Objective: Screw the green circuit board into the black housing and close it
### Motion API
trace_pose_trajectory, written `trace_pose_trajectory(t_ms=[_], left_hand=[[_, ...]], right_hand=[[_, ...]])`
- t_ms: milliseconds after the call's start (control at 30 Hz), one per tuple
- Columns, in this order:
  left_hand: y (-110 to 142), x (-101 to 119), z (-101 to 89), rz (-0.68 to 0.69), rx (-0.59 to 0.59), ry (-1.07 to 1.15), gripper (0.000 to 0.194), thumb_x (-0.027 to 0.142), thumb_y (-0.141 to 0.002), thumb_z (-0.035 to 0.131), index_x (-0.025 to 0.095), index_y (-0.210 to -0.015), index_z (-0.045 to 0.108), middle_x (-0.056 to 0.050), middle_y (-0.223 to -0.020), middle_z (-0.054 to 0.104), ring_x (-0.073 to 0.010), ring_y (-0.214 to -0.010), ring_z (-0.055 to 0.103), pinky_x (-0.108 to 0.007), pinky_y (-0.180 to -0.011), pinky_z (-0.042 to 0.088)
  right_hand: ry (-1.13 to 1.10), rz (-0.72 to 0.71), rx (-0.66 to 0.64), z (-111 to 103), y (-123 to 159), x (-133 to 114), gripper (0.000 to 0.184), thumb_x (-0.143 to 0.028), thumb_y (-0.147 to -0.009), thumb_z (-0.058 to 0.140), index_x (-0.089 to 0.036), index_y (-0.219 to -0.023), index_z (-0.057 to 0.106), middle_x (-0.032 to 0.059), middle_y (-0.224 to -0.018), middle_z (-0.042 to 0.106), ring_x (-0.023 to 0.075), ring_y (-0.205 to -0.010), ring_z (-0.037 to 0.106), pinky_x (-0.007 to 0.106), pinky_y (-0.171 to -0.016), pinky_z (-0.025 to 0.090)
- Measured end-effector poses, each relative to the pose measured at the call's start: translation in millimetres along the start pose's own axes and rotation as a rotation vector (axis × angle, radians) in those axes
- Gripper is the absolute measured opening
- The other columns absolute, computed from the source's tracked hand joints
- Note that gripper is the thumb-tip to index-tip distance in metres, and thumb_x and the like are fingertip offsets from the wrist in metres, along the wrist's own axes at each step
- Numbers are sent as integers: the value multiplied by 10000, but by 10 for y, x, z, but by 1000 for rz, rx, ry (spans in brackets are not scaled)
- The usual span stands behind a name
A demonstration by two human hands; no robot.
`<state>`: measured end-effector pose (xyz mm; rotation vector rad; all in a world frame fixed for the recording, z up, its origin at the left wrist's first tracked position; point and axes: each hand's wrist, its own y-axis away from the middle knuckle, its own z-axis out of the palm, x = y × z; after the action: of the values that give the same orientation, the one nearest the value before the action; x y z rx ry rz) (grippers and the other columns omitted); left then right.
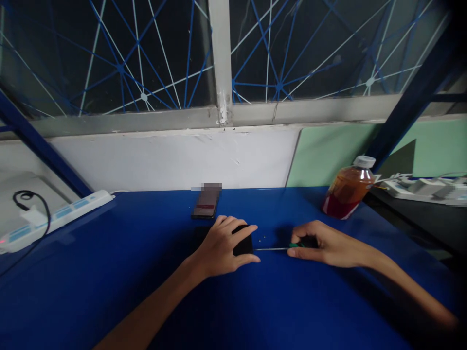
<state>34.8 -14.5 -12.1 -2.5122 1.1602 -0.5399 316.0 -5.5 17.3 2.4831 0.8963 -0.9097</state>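
Observation:
My left hand [224, 245] lies over a black box-shaped object [243, 240] on the blue tabletop, its fingers and thumb gripping the sides. Much of that object is hidden under the hand. In my right hand [317, 245] is a screwdriver [272, 249] with a thin metal shaft and a green and black handle. The shaft lies level and points left, its tip at the right end of the black object. A few tiny bright pieces [261, 238], too small to identify, lie just behind the shaft.
Behind my left hand a phone [206, 201] lies on the blue table [233, 311]. A bottle of amber drink [348, 189] stands at the back right. A white power strip [58, 221] with a black cable runs along the left; another power strip [419, 189] sits far right.

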Motion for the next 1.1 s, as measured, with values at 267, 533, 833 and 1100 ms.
trace_pose_trajectory(t_ms=[267,533,833,1100], left_hand=[[-4,8,-13,-3,14,0,586,568,-805,594,237,-1279,499,-102,-1155,601,-282,-1047,534,-482,-892,390],[-6,7,-15,-6,-3,0,587,565,-801,603,234,-1275,503,-96,-1159,601,-275,-1049,528,-471,-893,390],[8,1,8,-2,-31,-21,596,576,-805,590,239,-1288,496,-104,-1163,594,-276,-1041,528,-469,-889,383],[18,-11,40,8,-79,-31,601,562,-811,592,242,-1305,471,-101,-1175,585,-278,-1054,520,-480,-898,376]], right_hand=[[-31,16,22,85,-8,18,344,-495,-754,662,-193,-809,507,-42,-655,447,98,-570,395,231,-513,320],[-72,1,-8,27,-4,-42,343,-469,-910,451,-178,-810,602,-24,-609,493,96,-525,381,245,-498,296],[-61,68,-37,75,-19,44,365,-521,-748,658,-190,-739,504,-54,-578,471,78,-486,392,225,-454,294],[-29,22,-78,38,-14,-43,420,-527,-904,421,-172,-726,559,-27,-584,489,89,-515,410,238,-496,318]])
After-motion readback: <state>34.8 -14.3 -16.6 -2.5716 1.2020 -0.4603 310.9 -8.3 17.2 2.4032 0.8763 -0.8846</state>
